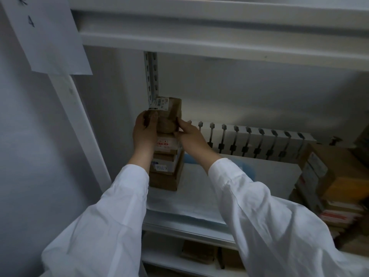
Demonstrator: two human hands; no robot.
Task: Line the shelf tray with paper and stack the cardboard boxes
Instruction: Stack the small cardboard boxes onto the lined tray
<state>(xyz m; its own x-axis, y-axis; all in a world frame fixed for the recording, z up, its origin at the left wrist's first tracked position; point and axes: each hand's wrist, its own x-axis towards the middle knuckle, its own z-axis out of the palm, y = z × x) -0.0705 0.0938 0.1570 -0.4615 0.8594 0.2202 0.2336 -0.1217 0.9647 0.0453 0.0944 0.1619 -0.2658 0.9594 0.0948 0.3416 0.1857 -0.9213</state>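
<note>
we see both hands raised to the top of a stack of cardboard boxes (166,168) that stands in the back left corner of the shelf tray (189,222), against the perforated metal upright (151,76). the left hand (144,129) cups the left side of the top box (169,114), its fingers (152,116) curled onto the front face just under a white barcode label (159,104). the right hand (188,132) meets the same box from the right, thumb and fingers pinching its lower right edge. the top box sits tilted and a little askew on the boxes below it, which carry white and red printed labels. both arms are in white sleeves (111,226).

the tray floor is covered by a sheet of white paper (199,194) that runs from under the stack toward the right; something blue shows at its far edge behind the right wrist, but we cannot tell what it is. along the back of the shelf stands a white rack with a row of dark clips (257,140). at the right edge a second pile of cardboard boxes (327,176) is blurred. a paper sheet with handwritten marks (48,35) hangs on the left frame post, and more brown boxes (199,253) lie on the shelf below.
</note>
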